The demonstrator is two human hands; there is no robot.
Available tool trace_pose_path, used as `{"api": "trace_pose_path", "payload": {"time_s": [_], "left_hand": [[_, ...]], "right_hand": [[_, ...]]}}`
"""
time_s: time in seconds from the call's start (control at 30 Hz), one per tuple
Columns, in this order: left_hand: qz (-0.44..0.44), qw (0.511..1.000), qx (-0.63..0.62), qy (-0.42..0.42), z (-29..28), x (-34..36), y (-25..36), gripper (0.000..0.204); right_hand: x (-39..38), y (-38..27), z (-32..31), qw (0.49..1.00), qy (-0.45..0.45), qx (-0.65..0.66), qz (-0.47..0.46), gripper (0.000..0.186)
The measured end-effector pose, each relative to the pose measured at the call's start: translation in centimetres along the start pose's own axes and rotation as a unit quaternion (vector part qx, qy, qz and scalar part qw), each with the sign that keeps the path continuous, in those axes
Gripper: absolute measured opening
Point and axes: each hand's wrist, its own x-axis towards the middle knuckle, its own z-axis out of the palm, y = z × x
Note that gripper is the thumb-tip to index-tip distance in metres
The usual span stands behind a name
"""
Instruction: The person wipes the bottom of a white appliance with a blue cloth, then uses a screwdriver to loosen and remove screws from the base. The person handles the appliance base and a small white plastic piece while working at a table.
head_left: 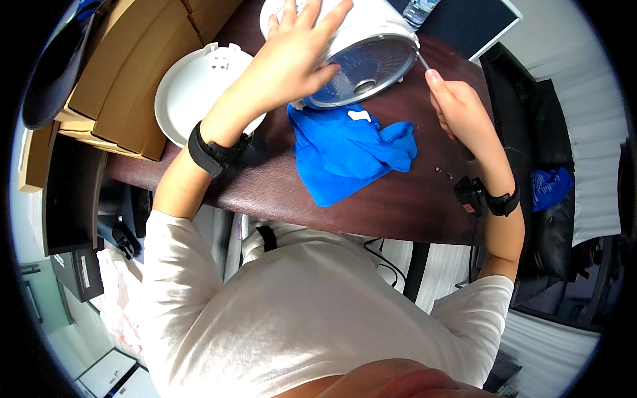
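Observation:
A white rounded appliance (378, 21) lies tipped at the far side of the table, its round metallic face (361, 69) with a small oval opening turned toward me. My left hand (298, 56) rests on its white shell with the fingers spread. In my closed right hand (458, 109) is a screwdriver (423, 61); its thin metal shaft reaches the right rim of the appliance, and my fingers hide most of the handle. Just below the appliance lies a crumpled blue cloth (352, 156) with a white tag. A round white cover (192, 89) with small tabs sits left, partly behind my left forearm.
Cardboard boxes (133, 79) are stacked along the left of the brown table (265, 189). A few small dark bits, perhaps screws (443, 172), lie near my right wrist. A clear bottle (419, 10) stands beyond the appliance. Right of the table is a black sofa (551, 126).

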Motion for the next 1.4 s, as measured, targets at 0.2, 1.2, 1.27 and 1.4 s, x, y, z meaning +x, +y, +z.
{"api": "trace_pose_path", "payload": {"time_s": [0.2, 1.2, 1.27, 1.4], "left_hand": [[0.057, 0.990, -0.048, -0.121, -1.0, 4.3, 0.0, 0.079], [0.005, 0.995, -0.016, -0.094, 1.8, 6.8, 5.1, 0.067], [0.032, 0.997, -0.026, -0.064, 1.9, 6.5, 4.8, 0.066], [0.036, 0.995, -0.067, -0.067, 2.0, 6.5, 4.6, 0.063]], "right_hand": [[-0.6, 1.3, -1.5, 0.997, 0.040, 0.028, 0.064, 0.055], [-1.2, 1.6, -0.5, 0.909, 0.209, -0.290, -0.213, 0.046], [-1.0, 1.3, -0.5, 0.906, 0.210, -0.296, -0.219, 0.047], [-0.9, 0.9, -0.3, 0.907, 0.201, -0.308, -0.206, 0.048]]}}
